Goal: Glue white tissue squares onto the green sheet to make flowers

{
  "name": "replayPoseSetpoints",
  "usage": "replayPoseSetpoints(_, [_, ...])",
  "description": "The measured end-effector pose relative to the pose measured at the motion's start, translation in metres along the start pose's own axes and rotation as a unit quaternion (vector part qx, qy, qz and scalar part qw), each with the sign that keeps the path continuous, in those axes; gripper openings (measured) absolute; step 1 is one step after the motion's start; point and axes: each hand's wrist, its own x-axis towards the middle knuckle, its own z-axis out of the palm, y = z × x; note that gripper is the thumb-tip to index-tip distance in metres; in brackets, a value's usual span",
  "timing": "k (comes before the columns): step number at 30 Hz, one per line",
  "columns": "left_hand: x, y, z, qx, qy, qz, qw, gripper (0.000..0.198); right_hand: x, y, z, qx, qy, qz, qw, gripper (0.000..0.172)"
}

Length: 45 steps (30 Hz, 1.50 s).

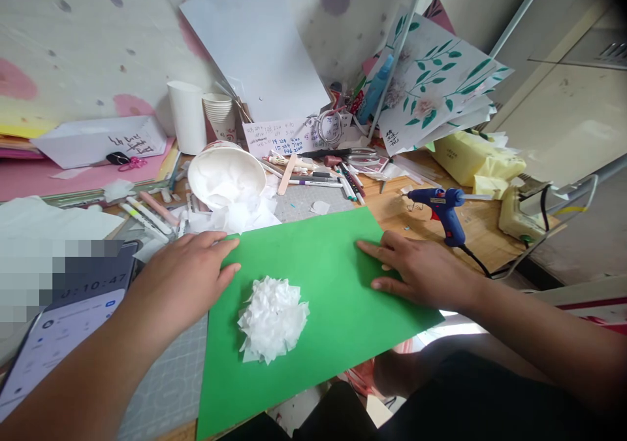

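A green sheet (333,284) lies across the front of the table, its lower right edge reaching past the table edge. On its left part sits a ruffled white paper flower (273,320). My left hand (196,271) rests at the sheet's upper left edge, thumb and forefinger apart, holding nothing. On the right part of the sheet, my right hand (411,268) lies with its forefinger and thumb spread, touching the green surface and gripping nothing.
Behind the sheet stand a tub of white paper (225,174), paper cups (219,115) and scattered pens (350,183). A blue glue gun (443,209) is at the right, a power strip (522,212) beyond. A phone (73,323) lies at left.
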Motion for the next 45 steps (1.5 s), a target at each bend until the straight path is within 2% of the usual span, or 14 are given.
replayPoseSetpoints(2, [0.0, 0.001, -0.002, -0.003, -0.002, -0.001, 1.0, 0.043, 0.001, 0.004, 0.001, -0.015, 0.006, 0.036, 0.999, 0.066])
replayPoseSetpoints(4, [-0.001, 0.003, -0.003, -0.003, -0.004, -0.003, 1.0, 0.043, 0.002, 0.0, -0.001, -0.014, 0.008, 0.041, 0.999, 0.068])
replayPoseSetpoints(8, [-0.001, 0.004, -0.006, -0.001, -0.006, -0.005, 1.0, 0.042, 0.002, -0.018, -0.006, 0.01, -0.002, -0.037, 0.999, 0.07])
replayPoseSetpoints(11, [0.0, 0.003, -0.005, -0.006, -0.01, -0.003, 1.0, 0.042, -0.001, -0.019, -0.008, 0.028, -0.013, -0.092, 0.995, 0.066])
replayPoseSetpoints(18, [0.0, 0.001, -0.002, -0.009, 0.005, -0.001, 1.0, 0.045, 0.001, 0.004, -0.001, -0.006, 0.022, 0.017, 1.0, 0.063])
replayPoseSetpoints(22, [0.0, 0.002, -0.003, -0.007, 0.002, -0.005, 1.0, 0.045, 0.002, -0.004, -0.003, 0.013, 0.024, -0.019, 0.999, 0.062])
replayPoseSetpoints(27, [0.0, 0.005, -0.01, -0.015, -0.016, -0.003, 1.0, 0.043, 0.009, -0.002, 0.005, 0.106, 0.101, -0.031, 0.989, 0.038])
replayPoseSetpoints(35, [0.001, 0.004, -0.009, -0.01, -0.021, -0.009, 1.0, 0.042, 0.033, 0.02, 0.023, 0.184, 0.183, -0.012, 0.966, 0.027])
replayPoseSetpoints(40, [0.001, 0.003, -0.005, -0.014, -0.01, -0.006, 1.0, 0.043, 0.039, 0.025, 0.022, 0.203, 0.182, -0.031, 0.962, 0.014])
replayPoseSetpoints(45, [0.0, 0.003, -0.004, -0.018, -0.006, -0.012, 1.0, 0.043, 0.042, 0.015, 0.014, 0.183, 0.165, -0.026, 0.969, 0.011])
